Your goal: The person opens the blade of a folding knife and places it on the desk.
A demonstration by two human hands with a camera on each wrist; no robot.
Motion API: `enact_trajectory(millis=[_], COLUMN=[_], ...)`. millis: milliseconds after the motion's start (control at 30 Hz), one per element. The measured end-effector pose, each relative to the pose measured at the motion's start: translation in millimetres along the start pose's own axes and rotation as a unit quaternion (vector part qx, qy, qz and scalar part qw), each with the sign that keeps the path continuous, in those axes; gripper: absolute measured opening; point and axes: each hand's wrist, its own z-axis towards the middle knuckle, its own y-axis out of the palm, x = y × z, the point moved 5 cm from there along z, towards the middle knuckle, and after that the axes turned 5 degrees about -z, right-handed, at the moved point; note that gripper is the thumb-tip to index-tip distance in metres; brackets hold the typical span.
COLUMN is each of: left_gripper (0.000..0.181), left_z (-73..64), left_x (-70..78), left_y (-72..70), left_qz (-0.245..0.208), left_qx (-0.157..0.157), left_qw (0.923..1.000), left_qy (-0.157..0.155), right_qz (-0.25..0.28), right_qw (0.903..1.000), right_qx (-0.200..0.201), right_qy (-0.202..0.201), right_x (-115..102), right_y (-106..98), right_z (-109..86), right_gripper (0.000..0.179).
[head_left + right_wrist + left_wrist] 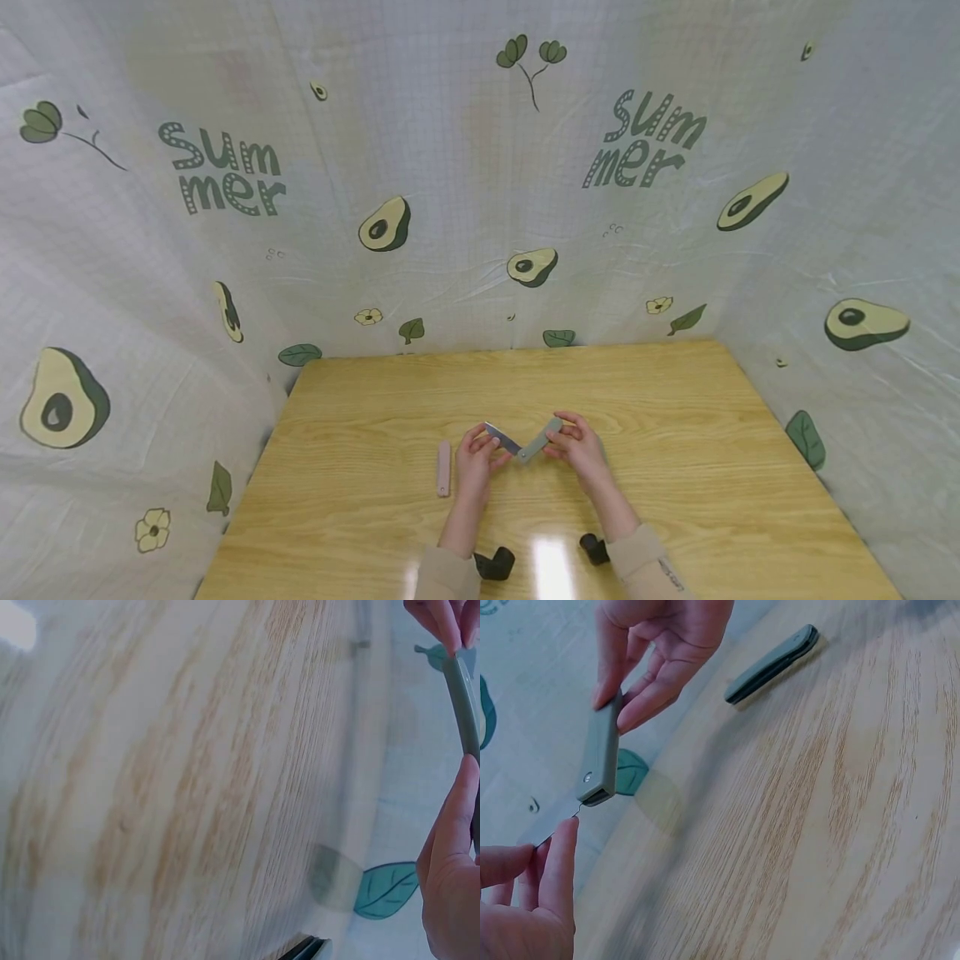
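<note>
A half-unfolded folding knife with a grey-green handle [543, 439] is held above the table, its blade [502, 438] and handle forming a V. My left hand [474, 462] pinches the blade between thumb and fingers. The handle's far end is gripped by my right hand [583, 454]. In the left wrist view, the pivot end of the handle [600, 750] points down toward the left fingers. On the table left of my left hand lies a pink folded knife [444, 468]. Another green folded knife [772, 666] lies on the table, mostly hidden behind the right hand in the head view.
The wooden table [360, 417] is bordered by a pale curtain [450, 167] with avocado and leaf prints at the back and sides. Black wrist devices [497, 565] sit by both forearms. A bright reflection shows near the front of the table.
</note>
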Motion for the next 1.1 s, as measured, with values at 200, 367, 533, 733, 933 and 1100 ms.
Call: enact_trajectory(millis=[200, 367, 533, 733, 933, 1100], left_gripper=[0.044, 0.045, 0.046, 0.045, 0.045, 0.045], left_z=[-1.6, -0.9, -1.7, -2.5, -3.4, -3.8], left_x=[-1.4, -3.2, -3.1, -2.5, -2.8, -3.1], left_y=[0.6, 1.2, 2.3, 3.4, 4.3, 5.2], left_qz=[-0.019, -0.027, -0.039, -0.054, -0.066, -0.083], left_qx=[0.025, 0.031, 0.036, 0.049, 0.054, 0.06], left_qw=[0.9995, 0.9991, 0.9985, 0.9972, 0.9961, 0.9946], left_qy=[0.004, 0.009, 0.013, 0.019, 0.02, 0.02], right_qz=[0.018, 0.034, 0.044, 0.053, 0.075, 0.092], right_qw=[0.9998, 0.9993, 0.9989, 0.9983, 0.9967, 0.9949], right_qx=[0.009, 0.012, 0.014, 0.021, 0.03, 0.041], right_qy=[-0.003, -0.006, -0.012, -0.012, -0.007, -0.002], right_x=[1.0, 1.6, 2.1, 0.9, 0.8, 0.3], right_y=[-1.1, -1.2, -0.9, -0.1, 1.5, 2.0], right_z=[-1.4, -1.9, -3.1, -5.4, -6.0, -6.1], right_gripper=[0.051, 0.051, 0.051, 0.051, 0.05, 0.049])
